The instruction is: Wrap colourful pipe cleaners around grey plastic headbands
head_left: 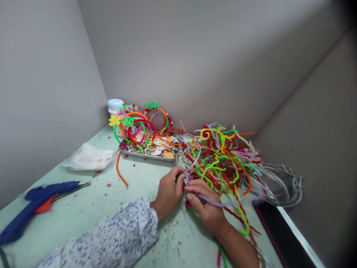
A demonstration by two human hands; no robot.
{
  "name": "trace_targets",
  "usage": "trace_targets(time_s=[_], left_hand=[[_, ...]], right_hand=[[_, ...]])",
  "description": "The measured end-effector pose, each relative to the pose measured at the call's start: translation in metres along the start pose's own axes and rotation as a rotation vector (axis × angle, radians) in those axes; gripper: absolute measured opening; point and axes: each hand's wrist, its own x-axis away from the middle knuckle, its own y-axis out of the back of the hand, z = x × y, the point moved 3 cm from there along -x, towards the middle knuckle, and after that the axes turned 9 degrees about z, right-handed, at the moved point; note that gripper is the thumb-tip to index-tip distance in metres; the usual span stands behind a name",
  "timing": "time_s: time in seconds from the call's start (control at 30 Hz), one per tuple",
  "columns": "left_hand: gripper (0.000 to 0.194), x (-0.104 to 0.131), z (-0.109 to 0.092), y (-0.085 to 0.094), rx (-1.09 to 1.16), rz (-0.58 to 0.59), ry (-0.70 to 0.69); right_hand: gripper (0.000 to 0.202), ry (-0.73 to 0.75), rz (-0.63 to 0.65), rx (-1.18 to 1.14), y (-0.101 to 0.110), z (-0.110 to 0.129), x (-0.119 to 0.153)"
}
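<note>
My left hand is closed in a pinch at the table's middle, around the end of a pale ring-shaped hoop partly wrapped in lavender. Close beside it, my right hand bends its fingers around a lavender pipe cleaner, whose loose end trails off to the right. The fingertips of both hands nearly meet, and the exact spot they grip is partly hidden. Just beyond them lies a tangled heap of pipe cleaners in red, green, yellow, orange and pink. Some strands hang under my right wrist.
Behind my hands, a metal tray bears shells and several colourful pipe-cleaner hoops. A blue glue gun, a plastic bag and an orange pipe cleaner lie left. Grey wire hoops and a dark phone-like slab lie right.
</note>
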Motion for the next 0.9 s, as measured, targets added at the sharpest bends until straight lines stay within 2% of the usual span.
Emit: trace_targets(time_s=[0.13,0.27,0.33,0.47,0.6,0.9], left_hand=[[0.013,0.000,-0.001,-0.001,0.016,0.024,-0.009],[0.015,0.000,-0.001,-0.004,0.049,0.066,-0.045],[0.016,0.000,-0.002,-0.005,0.033,0.083,-0.075],[0.016,0.000,-0.003,-0.005,-0.013,0.103,-0.121],[0.015,0.000,-0.001,-0.007,-0.024,0.131,-0.121],[0.016,0.001,0.001,-0.008,-0.037,0.181,-0.122]], right_hand=[[0.023,0.002,-0.061,0.013,0.000,0.000,0.003],[0.029,-0.184,-0.217,-0.093,-0.002,-0.015,0.006],[0.026,-0.233,-0.257,-0.169,-0.003,-0.022,0.005],[0.017,-0.295,-0.235,-0.210,-0.004,-0.030,0.002],[0.016,-0.355,-0.215,-0.190,-0.003,-0.030,0.000],[0.014,-0.353,-0.229,-0.207,-0.001,-0.035,0.001]])
